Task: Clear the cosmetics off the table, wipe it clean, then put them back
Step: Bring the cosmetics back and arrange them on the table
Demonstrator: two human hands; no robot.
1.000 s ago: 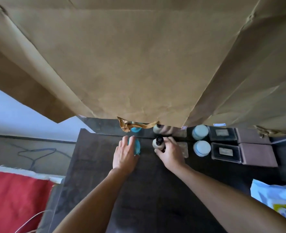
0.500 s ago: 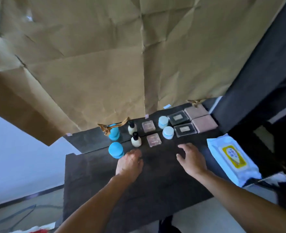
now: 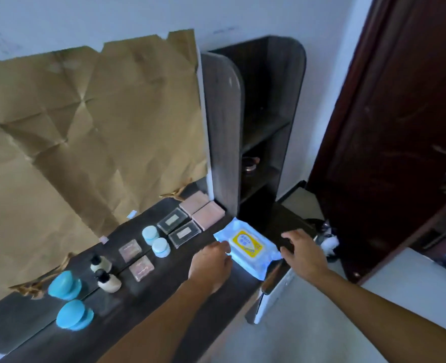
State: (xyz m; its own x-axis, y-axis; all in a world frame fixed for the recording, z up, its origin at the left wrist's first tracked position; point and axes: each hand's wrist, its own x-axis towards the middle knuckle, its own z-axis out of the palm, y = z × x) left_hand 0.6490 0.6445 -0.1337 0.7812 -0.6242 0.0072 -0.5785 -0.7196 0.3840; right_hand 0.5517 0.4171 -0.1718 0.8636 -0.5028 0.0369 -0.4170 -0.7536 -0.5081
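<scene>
Both bare forearms reach forward and slightly rightward, nearly parallel. The left grip (image 3: 211, 263) lies palm down, knuckles up, its fingertips bent away out of sight. To its right, the right grip (image 3: 304, 254) is palm down, fingers spread and thumb held apart, holding nothing.

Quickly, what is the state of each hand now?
Left hand: at the blue plastic wet-wipe pack, grip cannot be told.
Right hand: open, holding nothing.
</scene>
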